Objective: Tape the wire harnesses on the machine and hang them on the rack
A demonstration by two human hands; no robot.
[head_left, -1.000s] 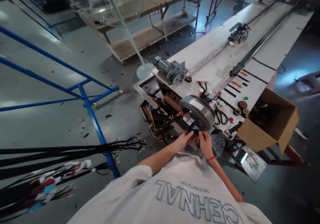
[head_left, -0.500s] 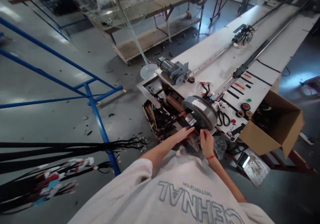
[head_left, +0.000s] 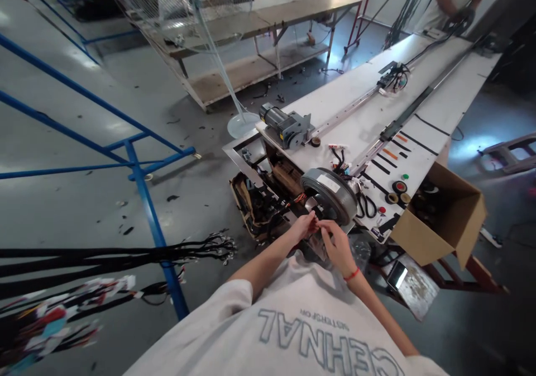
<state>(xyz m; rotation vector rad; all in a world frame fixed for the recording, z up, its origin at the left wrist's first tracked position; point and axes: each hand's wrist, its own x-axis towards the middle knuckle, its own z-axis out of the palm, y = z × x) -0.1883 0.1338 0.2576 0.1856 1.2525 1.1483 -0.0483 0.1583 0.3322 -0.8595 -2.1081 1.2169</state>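
Both hands are in close at the near edge of the white tabletop [head_left: 335, 98], just below the grey round unit [head_left: 341, 193], which overhangs that edge. Left hand [head_left: 305, 226] and right hand [head_left: 335, 246] nearly meet; fingertips bunched, narrow pinch. Can't tell what, if anything, is held. Looks mid-job: motor [head_left: 276, 120] already sits at the near left corner, but orange wires [head_left: 297, 199] left of the unit and the cable bundle [head_left: 342, 166] behind it look untidied. No finished joint visible.
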